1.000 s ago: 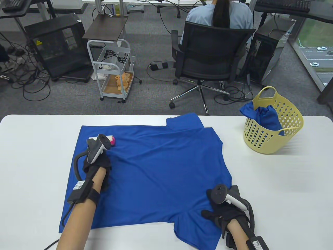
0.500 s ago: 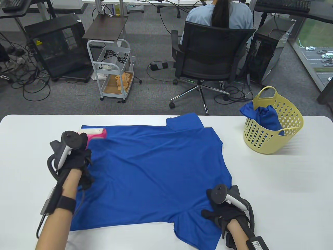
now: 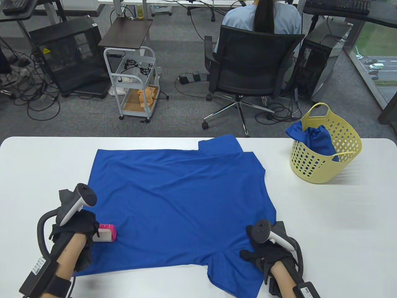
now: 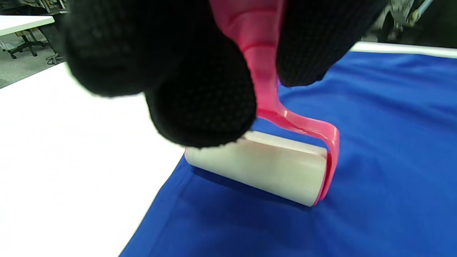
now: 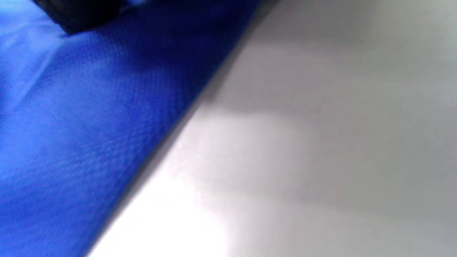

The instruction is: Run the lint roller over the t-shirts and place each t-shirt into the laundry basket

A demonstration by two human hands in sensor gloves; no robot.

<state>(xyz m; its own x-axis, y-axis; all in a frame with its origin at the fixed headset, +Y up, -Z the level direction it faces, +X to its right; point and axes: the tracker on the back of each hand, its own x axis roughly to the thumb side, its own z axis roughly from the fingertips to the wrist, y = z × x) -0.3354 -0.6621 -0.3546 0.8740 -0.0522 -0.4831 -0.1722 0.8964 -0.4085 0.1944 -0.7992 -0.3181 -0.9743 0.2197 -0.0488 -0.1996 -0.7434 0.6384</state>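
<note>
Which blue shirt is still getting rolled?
The flat t-shirt spread on the table, under the lint roller. The other shirt is bunched in the yellow basket.

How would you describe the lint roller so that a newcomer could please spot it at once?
Start at the white table and the blue t-shirt spread flat across it. At the shirt's near left edge, the left hand grips the lint roller. It is the only pink thing there: a curved pink handle over a short white drum resting on the cloth.
</note>
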